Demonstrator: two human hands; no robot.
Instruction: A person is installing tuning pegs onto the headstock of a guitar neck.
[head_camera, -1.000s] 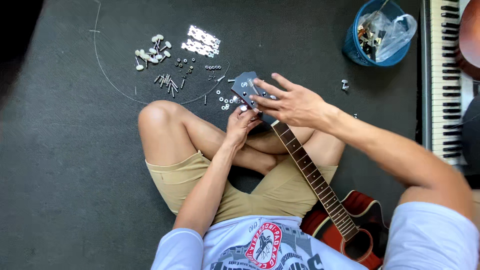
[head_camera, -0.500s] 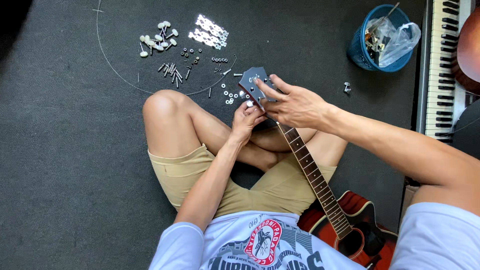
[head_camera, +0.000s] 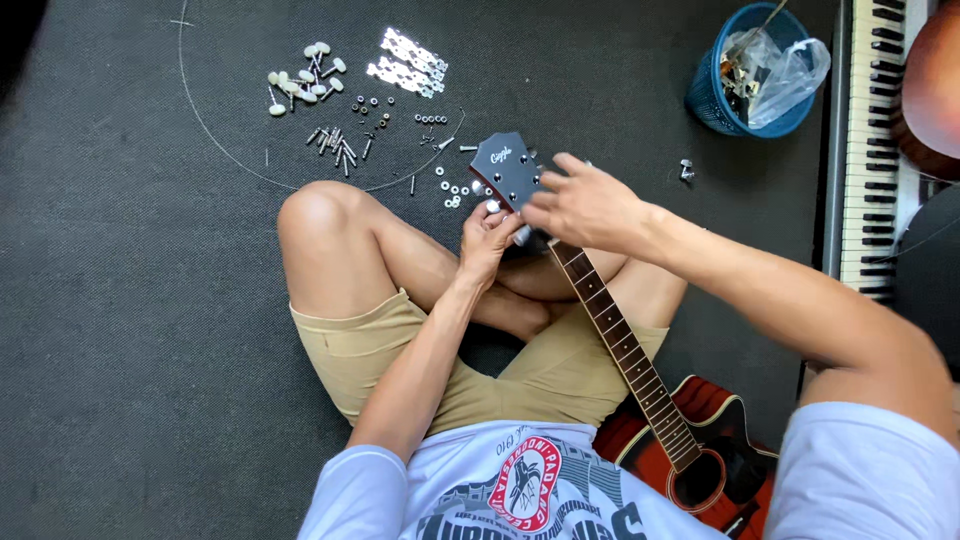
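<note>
I see both hands (head_camera: 540, 215) pinching the guitar headstock (head_camera: 505, 170); the blue basket (head_camera: 745, 110) holds a crumpled plastic bag (head_camera: 790, 70).

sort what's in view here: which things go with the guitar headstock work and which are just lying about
In use: left hand, right hand, guitar headstock, tuner pegs, metal plates, screws, washers, loose string.
Lying about: blue basket, keyboard.
</note>
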